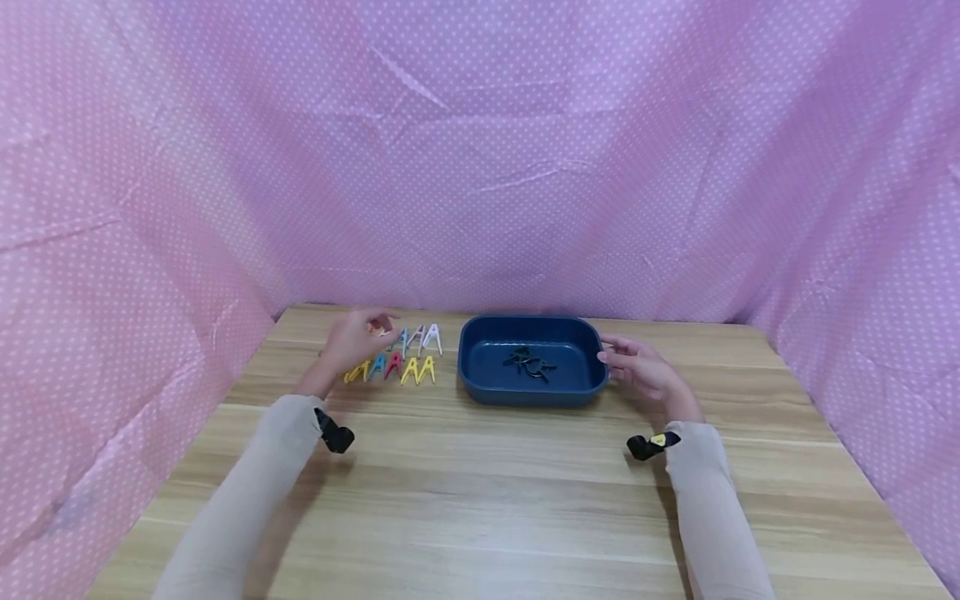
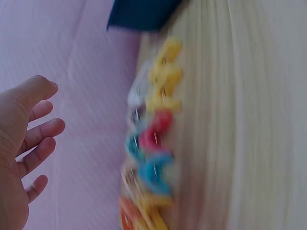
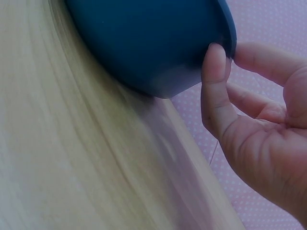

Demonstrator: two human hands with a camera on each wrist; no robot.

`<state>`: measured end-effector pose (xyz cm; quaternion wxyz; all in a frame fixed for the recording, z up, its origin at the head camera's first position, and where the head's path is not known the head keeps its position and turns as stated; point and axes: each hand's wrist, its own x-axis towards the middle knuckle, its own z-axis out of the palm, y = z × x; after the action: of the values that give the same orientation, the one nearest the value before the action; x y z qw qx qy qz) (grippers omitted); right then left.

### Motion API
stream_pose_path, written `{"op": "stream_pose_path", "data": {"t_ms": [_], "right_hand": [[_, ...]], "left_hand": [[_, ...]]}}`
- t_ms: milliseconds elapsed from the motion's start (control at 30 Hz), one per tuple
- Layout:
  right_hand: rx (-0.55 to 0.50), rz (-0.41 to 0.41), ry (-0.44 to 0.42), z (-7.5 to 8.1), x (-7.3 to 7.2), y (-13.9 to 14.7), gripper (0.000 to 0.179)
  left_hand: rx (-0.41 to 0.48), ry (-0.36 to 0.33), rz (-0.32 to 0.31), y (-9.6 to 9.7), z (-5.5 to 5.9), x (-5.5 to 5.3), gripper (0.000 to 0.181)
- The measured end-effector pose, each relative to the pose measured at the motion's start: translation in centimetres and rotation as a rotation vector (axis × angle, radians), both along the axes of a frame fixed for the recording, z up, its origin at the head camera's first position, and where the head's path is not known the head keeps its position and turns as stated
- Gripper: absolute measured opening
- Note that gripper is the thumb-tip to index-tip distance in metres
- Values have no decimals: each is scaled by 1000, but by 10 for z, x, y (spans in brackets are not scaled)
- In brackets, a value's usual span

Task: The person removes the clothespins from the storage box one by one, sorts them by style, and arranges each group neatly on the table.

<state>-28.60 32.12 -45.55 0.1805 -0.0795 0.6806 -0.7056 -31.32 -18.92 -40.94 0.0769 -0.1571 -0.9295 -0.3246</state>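
A dark blue rectangular tub [image 1: 480, 392] stands on the table, with a few dark clips [image 1: 528, 362] lying inside. My right hand [image 1: 637, 365] holds the tub's right end; in the right wrist view the thumb [image 3: 214, 67] and forefinger pinch its rim. To the left of the tub lie colourful clothespins in two rows, among them yellow clothespins [image 1: 417, 370], a red clothespin [image 1: 393, 364] and a white clothespin [image 1: 432, 337]. My left hand [image 1: 354, 340] hovers over the left end of these rows, partly hiding them. Its fingers are loosely bent and apart, with nothing between them in the left wrist view.
The wooden table [image 1: 480, 500] extends in front of the tub. A pink polka-dot cloth [image 1: 487, 208] hangs behind the table and along both sides. Each wrist carries a small black camera, such as the left camera [image 1: 335, 433].
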Motion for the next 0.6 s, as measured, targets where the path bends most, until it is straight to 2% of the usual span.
{"op": "stream_pose_path", "data": {"t_ms": [100, 300, 500, 600], "right_hand": [[-9, 4, -1, 0, 0, 0, 62], [-17, 8, -10, 1, 0, -1, 63], [-19, 7, -12, 0, -1, 0, 62], [-14, 8, -6, -2, -2, 0, 62]], "left_hand": [[3, -1, -51, 23, 8, 2, 33], [32, 29, -177, 68, 11, 3, 33], [58, 2, -307, 112, 6, 0, 36], [23, 13, -351, 131, 2, -1, 38]]}}
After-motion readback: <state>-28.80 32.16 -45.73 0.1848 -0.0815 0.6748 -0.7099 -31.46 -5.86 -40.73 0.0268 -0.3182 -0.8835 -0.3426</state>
